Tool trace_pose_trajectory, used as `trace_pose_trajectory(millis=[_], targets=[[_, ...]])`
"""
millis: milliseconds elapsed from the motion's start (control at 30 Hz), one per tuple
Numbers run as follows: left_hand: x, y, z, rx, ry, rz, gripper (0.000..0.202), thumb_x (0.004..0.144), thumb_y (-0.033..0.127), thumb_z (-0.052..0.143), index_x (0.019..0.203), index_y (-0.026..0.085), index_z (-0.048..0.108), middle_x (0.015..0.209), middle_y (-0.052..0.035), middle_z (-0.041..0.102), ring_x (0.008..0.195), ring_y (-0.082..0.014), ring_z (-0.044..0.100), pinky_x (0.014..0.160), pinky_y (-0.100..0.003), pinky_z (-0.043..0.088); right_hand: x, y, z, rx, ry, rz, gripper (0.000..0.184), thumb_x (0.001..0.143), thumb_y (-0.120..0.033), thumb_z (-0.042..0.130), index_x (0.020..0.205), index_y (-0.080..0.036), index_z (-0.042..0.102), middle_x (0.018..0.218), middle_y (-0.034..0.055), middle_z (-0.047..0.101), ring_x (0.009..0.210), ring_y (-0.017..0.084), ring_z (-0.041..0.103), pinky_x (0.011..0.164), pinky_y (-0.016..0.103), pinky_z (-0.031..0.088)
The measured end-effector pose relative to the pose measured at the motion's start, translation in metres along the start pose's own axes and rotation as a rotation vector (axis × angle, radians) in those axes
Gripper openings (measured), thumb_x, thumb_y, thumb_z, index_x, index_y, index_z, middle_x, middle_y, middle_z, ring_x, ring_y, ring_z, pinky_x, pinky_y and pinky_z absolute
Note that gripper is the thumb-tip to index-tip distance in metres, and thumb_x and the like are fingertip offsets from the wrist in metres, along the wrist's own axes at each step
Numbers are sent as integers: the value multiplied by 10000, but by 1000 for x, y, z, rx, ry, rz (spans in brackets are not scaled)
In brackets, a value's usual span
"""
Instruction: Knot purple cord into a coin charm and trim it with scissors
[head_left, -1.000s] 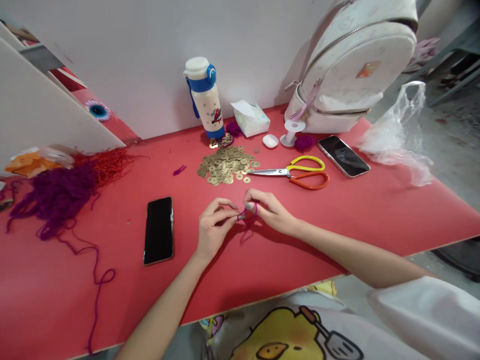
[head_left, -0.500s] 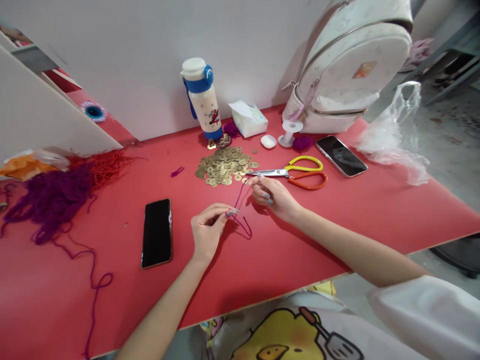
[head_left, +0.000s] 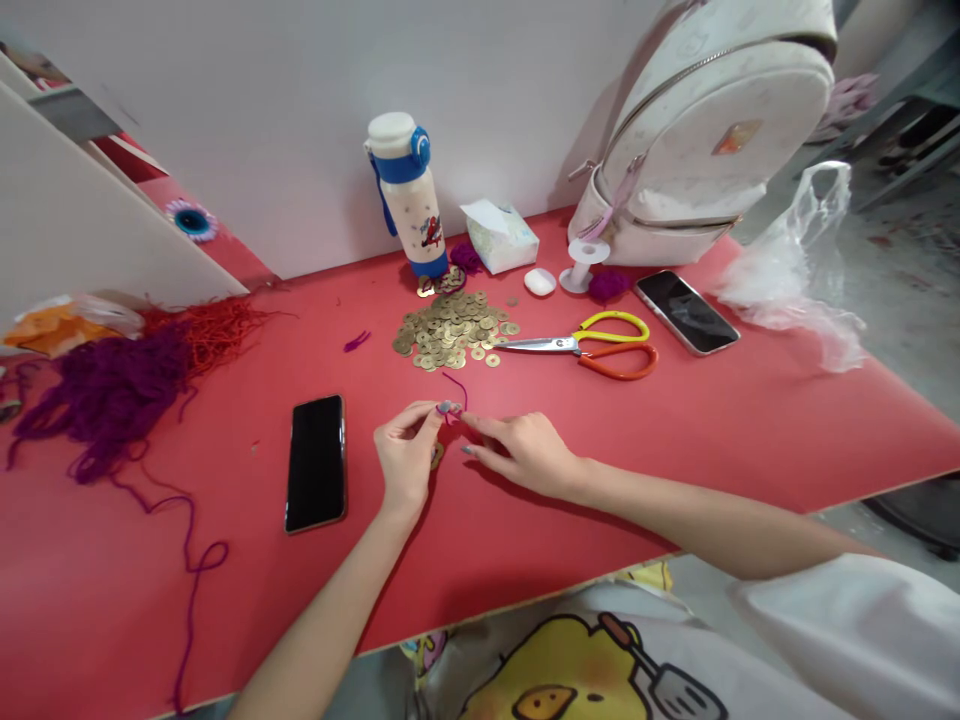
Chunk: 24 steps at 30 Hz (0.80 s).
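There are two smartphones (head_left: 316, 463) and one pair of scissors (head_left: 544, 345). One purple yarn strand (head_left: 465, 392) is between the left hand (head_left: 405, 453), which pinches it, and the half-open right hand (head_left: 534, 455), whose hold I cannot tell.

Forearms (head_left: 675, 510) bare. Left hand (head_left: 405, 452) and right hand (head_left: 536, 457) both show greyish nail polish (head_left: 467, 450). Right sleeve (head_left: 847, 635) white, loose. Pale garment (head_left: 724, 640) carries big yellow chick print (head_left: 577, 660), dark outlines, orange-brown beak (head_left: 544, 702); printed spatula (head_left: 682, 692) alongside, reddish-brown handle, grey slotted blade. Small multicoloured print (head_left: 430, 650) further left.
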<state>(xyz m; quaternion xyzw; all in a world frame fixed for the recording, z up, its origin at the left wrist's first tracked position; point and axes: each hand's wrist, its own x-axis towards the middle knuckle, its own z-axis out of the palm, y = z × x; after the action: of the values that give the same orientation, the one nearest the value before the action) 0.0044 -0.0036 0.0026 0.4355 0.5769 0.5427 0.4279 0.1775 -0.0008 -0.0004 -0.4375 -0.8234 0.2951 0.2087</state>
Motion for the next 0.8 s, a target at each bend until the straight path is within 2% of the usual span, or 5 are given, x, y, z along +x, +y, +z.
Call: trace_pose_trajectory(millis=[167,233,433,667,800], targets=[[-1,3,-1,83,-117,124,132,808,281,715,741,182,770,770,-43,726,717,-155,659,657,-246,521,3,-4,-5,371,-99,-11,143,945,-309,572,956,-187,646,670,-15,651,549,109,534,562,214,340],[-3,5,-1,140,-143,150,111,809,248,701,746,185,766,772,-37,728,721,-157,666,671,-250,524,2,-6,-8,455,-131,-72,230,984,-278,477,819,-186,609,696,3,663,589,118,560,604,223,377],[-5,5,3,354,-206,235,135,819,233,676,706,176,723,751,-36,724,706,-165,663,665,-257,514,0,-4,-13,173,-14,-283,207,942,-180,440,779,-190,567,742,47,633,645,164,522,606,279,333],[-1,2,4,391,-254,259,168,874,255,599,891,174,745,946,-81,763,874,-212,704,808,-323,555,10,11,-22,117,239,-234,266,995,-233,425,780,-192,574,837,66,571,794,194,479,721,321,397],[-1,2,4,375,-262,231,177,873,249,594,898,170,750,971,-86,760,902,-213,707,825,-323,558,15,17,-27,90,278,-235,263,1008,-220,408,811,-194,580,870,63,585,815,197,473,775,347,400]])
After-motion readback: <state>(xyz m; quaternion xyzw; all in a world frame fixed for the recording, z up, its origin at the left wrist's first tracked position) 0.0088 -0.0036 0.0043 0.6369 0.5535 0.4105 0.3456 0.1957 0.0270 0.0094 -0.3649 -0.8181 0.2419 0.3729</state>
